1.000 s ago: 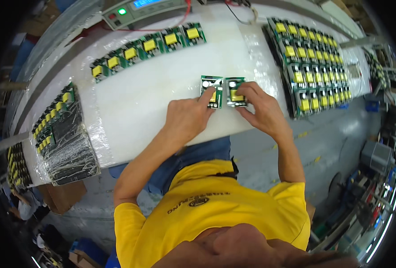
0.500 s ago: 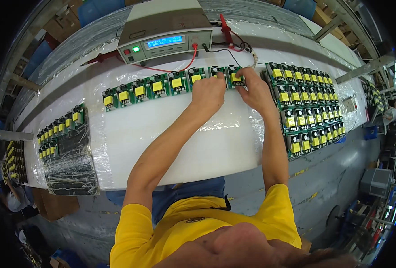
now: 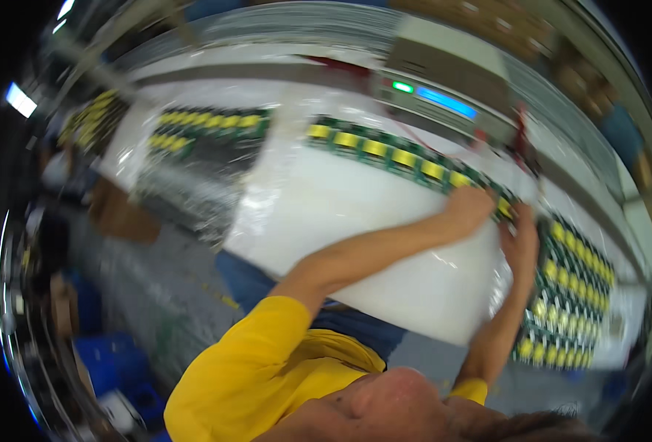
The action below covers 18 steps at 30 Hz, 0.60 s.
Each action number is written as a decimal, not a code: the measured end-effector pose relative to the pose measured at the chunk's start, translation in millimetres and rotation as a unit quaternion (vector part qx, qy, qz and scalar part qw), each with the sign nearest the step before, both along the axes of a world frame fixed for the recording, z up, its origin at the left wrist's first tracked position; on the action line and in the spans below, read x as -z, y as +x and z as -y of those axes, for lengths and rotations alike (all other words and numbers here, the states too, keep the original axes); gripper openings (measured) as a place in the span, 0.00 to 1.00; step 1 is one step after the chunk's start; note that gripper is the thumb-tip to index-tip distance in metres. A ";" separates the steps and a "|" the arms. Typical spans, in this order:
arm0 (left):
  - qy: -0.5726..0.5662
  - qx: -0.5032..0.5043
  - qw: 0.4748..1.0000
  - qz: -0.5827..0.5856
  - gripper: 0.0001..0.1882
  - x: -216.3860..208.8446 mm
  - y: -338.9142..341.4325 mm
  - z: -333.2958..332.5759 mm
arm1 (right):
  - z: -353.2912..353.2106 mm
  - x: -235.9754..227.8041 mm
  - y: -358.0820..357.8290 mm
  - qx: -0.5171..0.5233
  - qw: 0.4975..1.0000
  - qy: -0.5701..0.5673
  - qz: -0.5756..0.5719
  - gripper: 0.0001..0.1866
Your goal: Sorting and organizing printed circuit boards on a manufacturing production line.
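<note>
A row of green circuit boards [image 3: 374, 149], each with a yellow-wrapped block, runs along the far side of the white work surface [image 3: 355, 214]. At the row's right end, my left hand [image 3: 470, 211] is curled with its fingers closed on a board; the fingertips are blurred and partly hidden. Close beside it my right hand [image 3: 519, 237] has thumb and fingers around the last board [image 3: 504, 208]. Both hands rest at table level, slightly apart. Behind the row stands a beige tester [image 3: 443, 81] with a lit blue screen and a green light.
Several rows of boards [image 3: 566, 295] fill the right of the table. More boards [image 3: 212, 121] stand on a dark plastic-wrapped pad [image 3: 186, 184] at the left. A red probe [image 3: 522, 129] lies right of the tester. Blue bins [image 3: 116, 368] are on the floor.
The whole view has swung left and blurred, so table and tester appear turned and further right. Both hands stay at the right end of the board row.
</note>
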State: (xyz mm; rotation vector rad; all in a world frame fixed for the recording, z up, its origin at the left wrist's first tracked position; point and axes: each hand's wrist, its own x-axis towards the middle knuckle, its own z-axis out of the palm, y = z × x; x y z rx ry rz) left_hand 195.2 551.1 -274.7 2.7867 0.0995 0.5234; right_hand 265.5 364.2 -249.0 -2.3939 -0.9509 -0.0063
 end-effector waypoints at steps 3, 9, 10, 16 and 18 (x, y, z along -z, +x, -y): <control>0.011 0.035 0.998 0.059 0.18 10.0 0.1 -4.4 | 1.9 0.5 5.8 -0.057 0.998 0.022 -0.010 0.25; -0.061 0.028 0.998 0.021 0.22 -50.8 -113.5 -71.7 | -50.4 -65.0 -47.7 -0.014 0.992 0.039 0.116 0.23; -0.063 -0.005 0.992 0.108 0.21 -49.6 -139.5 -101.5 | -73.2 -75.3 -61.8 -0.031 0.993 0.071 0.091 0.25; 0.083 -0.194 0.954 0.211 0.23 -57.6 -304.8 -370.2 | -288.1 -86.4 -181.6 -0.287 0.948 0.084 0.104 0.34; 0.166 -0.213 0.950 0.156 0.35 -46.5 -349.0 -449.7 | -370.3 -64.0 -212.2 -0.332 0.928 0.088 0.144 0.40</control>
